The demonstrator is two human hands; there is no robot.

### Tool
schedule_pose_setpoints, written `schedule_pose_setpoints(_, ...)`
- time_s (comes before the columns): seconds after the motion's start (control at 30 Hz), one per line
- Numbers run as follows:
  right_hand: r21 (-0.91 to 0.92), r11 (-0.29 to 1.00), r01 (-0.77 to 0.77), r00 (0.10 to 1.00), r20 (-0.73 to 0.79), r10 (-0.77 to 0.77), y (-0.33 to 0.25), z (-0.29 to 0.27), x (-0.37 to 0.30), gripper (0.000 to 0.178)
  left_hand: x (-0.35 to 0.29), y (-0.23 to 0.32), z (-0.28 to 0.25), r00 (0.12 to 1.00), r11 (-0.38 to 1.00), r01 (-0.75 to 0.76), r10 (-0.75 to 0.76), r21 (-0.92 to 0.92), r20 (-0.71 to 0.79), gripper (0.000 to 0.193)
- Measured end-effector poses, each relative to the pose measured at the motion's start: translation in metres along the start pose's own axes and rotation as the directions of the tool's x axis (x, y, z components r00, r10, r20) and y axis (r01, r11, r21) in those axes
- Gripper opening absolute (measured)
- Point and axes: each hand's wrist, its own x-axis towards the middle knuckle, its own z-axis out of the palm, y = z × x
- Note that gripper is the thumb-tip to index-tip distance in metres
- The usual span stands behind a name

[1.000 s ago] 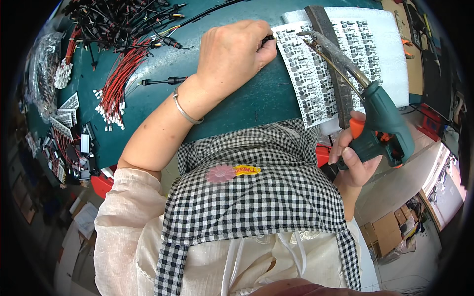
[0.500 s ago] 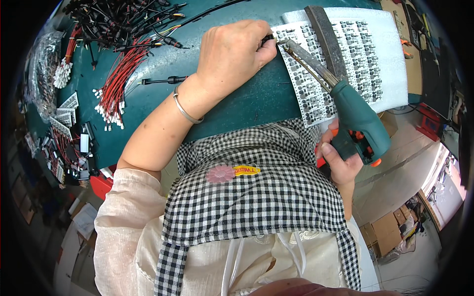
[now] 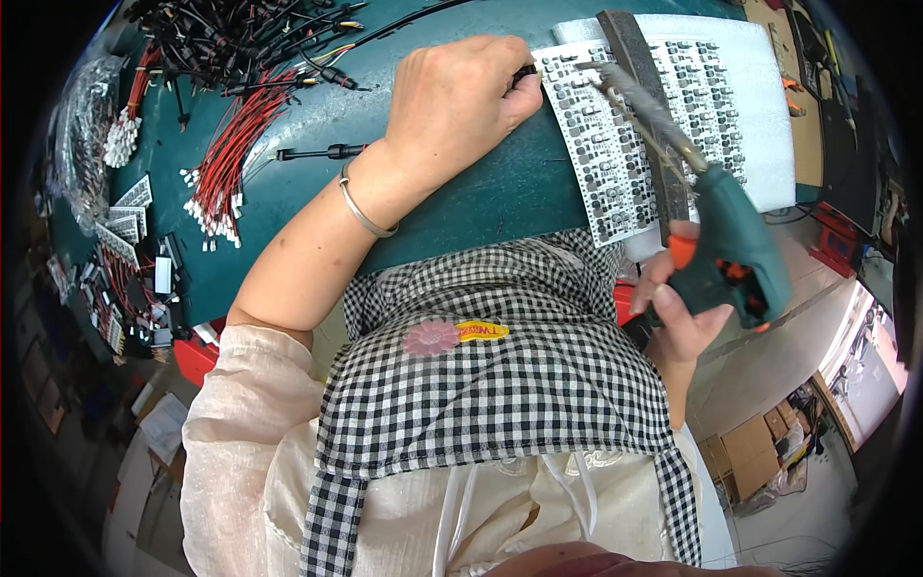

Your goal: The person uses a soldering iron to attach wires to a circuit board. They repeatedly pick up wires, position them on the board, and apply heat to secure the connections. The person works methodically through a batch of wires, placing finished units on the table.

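My left hand [image 3: 461, 101] is closed in a pinch on the black end of a cable [image 3: 525, 72], beside the left edge of a white circuit board panel [image 3: 598, 183]. Most of that cable is hidden by my fingers. From under my left wrist a black cable [image 3: 332, 152] sticks out; whether it is the same one I cannot tell. In my right hand [image 3: 681, 322] is a green soldering gun [image 3: 748, 236] with an orange trigger. Its metal tip, smeared by motion, is over the panel, apart from my left fingers.
A dark bar [image 3: 627, 43] lies across the panel, which rests on white foam [image 3: 769, 125]. Black cables [image 3: 226, 48] and red wires with white plugs [image 3: 240, 135] are heaped at the far left. Small wired boards [image 3: 135, 288] lie along the left edge of the green table [image 3: 461, 212].
The soldering gun has moved right and away from the cable end, its tip lifting off from beside my left fingers. My left hand has stayed almost still.
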Motion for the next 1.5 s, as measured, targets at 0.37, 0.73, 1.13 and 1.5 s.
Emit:
schedule_pose_setpoints(0.37,0.049,0.998,0.033,0.999,0.021,-0.034,-0.002,-0.008,0.001,0.065,0.001,0.003,0.001,1.000,1.000,0.021,-0.021,-0.021,-0.013,0.017)
schedule_pose_setpoints(0.73,0.039,0.998,0.057,0.998,-0.003,-0.057,0.007,-0.011,-0.002,0.063,0.001,0.002,0.000,1.000,1.000,0.002,-0.002,0.010,-0.005,0.009)
schedule_pose_setpoints(1.13,0.066,0.997,0.048,0.996,0.074,-0.053,-0.006,-0.016,-0.003,0.067,0.005,-0.004,-0.065,0.966,0.984,0.121,-0.147,0.127,0.213,0.014)
schedule_pose_setpoints(1.5,0.156,0.983,0.097,0.993,0.057,-0.107,-0.003,-0.012,-0.002,0.066,-0.065,-0.028,-0.130,0.886,0.952,0.208,-0.281,0.225,0.370,0.023)
